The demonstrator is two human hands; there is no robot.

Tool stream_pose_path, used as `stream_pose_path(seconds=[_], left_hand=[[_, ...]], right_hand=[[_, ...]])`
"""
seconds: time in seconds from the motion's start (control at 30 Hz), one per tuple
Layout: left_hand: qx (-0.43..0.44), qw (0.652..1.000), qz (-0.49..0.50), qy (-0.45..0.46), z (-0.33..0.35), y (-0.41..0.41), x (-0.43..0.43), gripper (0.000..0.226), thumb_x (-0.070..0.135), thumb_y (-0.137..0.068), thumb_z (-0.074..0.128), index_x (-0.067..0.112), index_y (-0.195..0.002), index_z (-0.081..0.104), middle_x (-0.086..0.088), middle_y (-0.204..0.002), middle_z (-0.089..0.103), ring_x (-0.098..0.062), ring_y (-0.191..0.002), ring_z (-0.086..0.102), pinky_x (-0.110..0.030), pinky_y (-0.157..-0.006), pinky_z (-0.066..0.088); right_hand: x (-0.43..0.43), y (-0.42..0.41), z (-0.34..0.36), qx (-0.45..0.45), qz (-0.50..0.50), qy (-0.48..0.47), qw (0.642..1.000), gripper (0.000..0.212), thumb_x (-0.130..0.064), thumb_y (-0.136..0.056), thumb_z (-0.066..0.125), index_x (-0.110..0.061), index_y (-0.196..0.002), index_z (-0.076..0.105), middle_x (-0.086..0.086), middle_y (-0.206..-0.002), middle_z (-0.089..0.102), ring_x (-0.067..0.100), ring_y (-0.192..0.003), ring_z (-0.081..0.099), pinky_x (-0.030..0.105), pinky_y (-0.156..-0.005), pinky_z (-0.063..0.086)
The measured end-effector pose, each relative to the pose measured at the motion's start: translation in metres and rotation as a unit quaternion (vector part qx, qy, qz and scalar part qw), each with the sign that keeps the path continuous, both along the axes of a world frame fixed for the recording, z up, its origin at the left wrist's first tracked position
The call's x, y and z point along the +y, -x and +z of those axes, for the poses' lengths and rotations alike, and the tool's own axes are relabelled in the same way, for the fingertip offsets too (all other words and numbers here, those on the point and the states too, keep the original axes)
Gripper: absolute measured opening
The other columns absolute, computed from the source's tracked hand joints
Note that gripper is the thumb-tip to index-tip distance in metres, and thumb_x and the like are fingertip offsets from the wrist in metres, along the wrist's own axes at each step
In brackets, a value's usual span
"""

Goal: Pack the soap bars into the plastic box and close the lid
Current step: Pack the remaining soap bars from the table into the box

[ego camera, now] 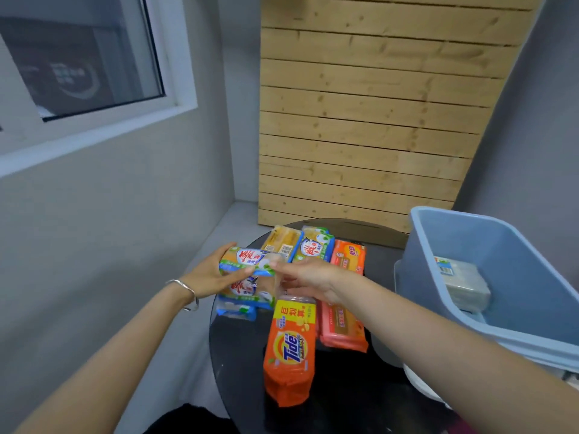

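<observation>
Several wrapped soap bars lie on a small round black table [241,349]. My left hand [208,275] and my right hand [308,278] both grip a blue-and-white soap pack [247,261], lifted just above a similar pack [247,288]. An orange Tide pack [289,349] lies in front, with a pink pack [343,327] to its right. Further back sit a yellow pack [283,241], a blue-green pack [316,247] and an orange pack [349,256]. The blue plastic box [513,255] stands at the right, holding one pale soap pack [463,281].
A small blue pack [236,311] lies at the table's left edge. A white lid-like plastic piece [419,383] shows under the box. A slatted wooden panel [369,120] leans on the grey wall behind. A window [78,57] is at the upper left.
</observation>
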State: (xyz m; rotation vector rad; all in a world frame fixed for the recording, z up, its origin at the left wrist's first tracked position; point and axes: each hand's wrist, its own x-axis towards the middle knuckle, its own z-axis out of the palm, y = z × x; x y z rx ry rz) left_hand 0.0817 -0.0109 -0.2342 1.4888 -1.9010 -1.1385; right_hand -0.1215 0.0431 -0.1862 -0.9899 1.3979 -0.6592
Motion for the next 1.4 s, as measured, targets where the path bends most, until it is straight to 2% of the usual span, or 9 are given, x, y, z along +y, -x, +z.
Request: stream_pose_path(seconds=[0.27, 0.43, 0.57, 0.73, 0.9, 0.97, 1.13, 1.3, 1.4], left_hand=[[0.108, 0.982, 0.115, 0.104, -0.004, 0.019, 0.012, 0.053, 0.028, -0.066, 0.080, 0.020, -0.106, 0.047, 0.007, -0.087, 0.062, -0.003, -0.067, 0.064, -0.008, -0.047, 0.049], [0.221, 0.948, 0.167, 0.156, 0.036, 0.037, 0.020, 0.055, 0.043, -0.055, 0.081, 0.028, -0.096, 0.047, 0.011, -0.085, 0.062, 0.008, -0.062, 0.065, -0.008, -0.046, 0.048], [0.324, 0.909, 0.173, 0.196, 0.077, 0.071, 0.025, 0.064, 0.061, -0.038, 0.078, 0.036, -0.088, 0.046, 0.011, -0.087, 0.065, 0.000, -0.069, 0.068, -0.015, -0.056, 0.054], [0.358, 0.894, 0.140, 0.231, 0.107, 0.132, 0.039, 0.062, 0.047, -0.051, 0.084, 0.030, -0.094, 0.044, 0.006, -0.091, 0.064, 0.003, -0.072, 0.066, -0.018, -0.061, 0.056], [0.386, 0.908, 0.038, 0.159, 0.138, 0.191, 0.057, 0.047, 0.056, -0.078, 0.055, 0.019, -0.106, 0.044, 0.007, -0.091, 0.068, 0.008, -0.071, 0.066, -0.009, -0.056, 0.049], [0.386, 0.920, -0.012, 0.072, 0.151, 0.208, 0.056, 0.047, 0.060, -0.085, 0.041, 0.022, -0.110, 0.055, 0.011, -0.091, 0.072, 0.000, -0.081, 0.068, -0.016, -0.070, 0.051], [0.314, 0.939, -0.138, -0.035, 0.160, 0.250, 0.062, 0.029, 0.033, -0.086, 0.058, 0.021, -0.111, 0.065, -0.003, -0.100, 0.071, -0.016, -0.086, 0.066, -0.034, -0.090, 0.049], [0.299, 0.941, -0.160, -0.023, 0.138, 0.287, 0.078, 0.030, 0.029, -0.078, 0.069, 0.025, -0.108, 0.068, 0.003, -0.097, 0.075, -0.009, -0.081, 0.070, -0.023, -0.068, 0.059], [0.287, 0.945, -0.158, 0.004, 0.120, 0.298, 0.078, 0.023, 0.038, -0.078, 0.065, 0.034, -0.101, 0.068, 0.014, -0.099, 0.073, 0.001, -0.088, 0.067, -0.021, -0.074, 0.057]], right_hand=[[0.010, -0.014, -0.001, 0.001, -0.005, 0.022, 1.000, 0.052, -0.038, -0.084, 0.067, -0.013, -0.128, 0.054, 0.002, -0.113, 0.067, 0.015, -0.100, 0.065, 0.028, -0.082, 0.056], [0.014, 0.002, 0.028, -0.083, -0.026, 0.073, 0.994, 0.069, -0.048, -0.083, 0.063, -0.029, -0.143, 0.035, 0.004, -0.144, 0.048, 0.025, -0.125, 0.050, 0.041, -0.101, 0.042], [0.017, 0.021, 0.066, -0.223, -0.074, 0.038, 0.971, 0.058, -0.056, -0.078, 0.064, -0.020, -0.123, 0.056, 0.013, -0.121, 0.065, 0.032, -0.110, 0.063, 0.043, -0.091, 0.053], [0.028, 0.064, 0.098, -0.229, -0.129, 0.073, 0.962, 0.052, -0.050, -0.078, 0.066, -0.015, -0.117, 0.063, 0.013, -0.113, 0.069, 0.028, -0.102, 0.067, 0.040, -0.086, 0.055], [0.043, 0.129, 0.120, -0.196, -0.200, 0.146, 0.949, 0.026, -0.039, -0.078, 0.070, -0.020, -0.096, 0.067, 0.003, -0.083, 0.074, 0.018, -0.081, 0.070, 0.030, -0.069, 0.060], [0.050, 0.159, 0.129, -0.179, -0.227, 0.163, 0.944, 0.027, -0.040, -0.077, 0.070, -0.021, -0.094, 0.065, 0.002, -0.084, 0.070, 0.016, -0.075, 0.069, 0.029, -0.069, 0.059], [0.067, 0.222, 0.127, -0.178, -0.252, 0.148, 0.940, 0.030, -0.048, -0.078, 0.067, -0.022, -0.092, 0.067, 0.000, -0.069, 0.072, 0.011, -0.058, 0.068, 0.022, -0.060, 0.058], [0.083, 0.258, 0.101, -0.149, -0.165, 0.106, 0.969, 0.048, -0.053, -0.077, 0.064, -0.021, -0.112, 0.070, 0.003, -0.104, 0.075, 0.015, -0.089, 0.071, 0.030, -0.072, 0.060], [0.086, 0.269, 0.084, -0.134, -0.164, 0.071, 0.975, 0.053, -0.049, -0.071, 0.070, -0.023, -0.117, 0.067, 0.005, -0.115, 0.072, 0.018, -0.094, 0.070, 0.033, -0.073, 0.060]])
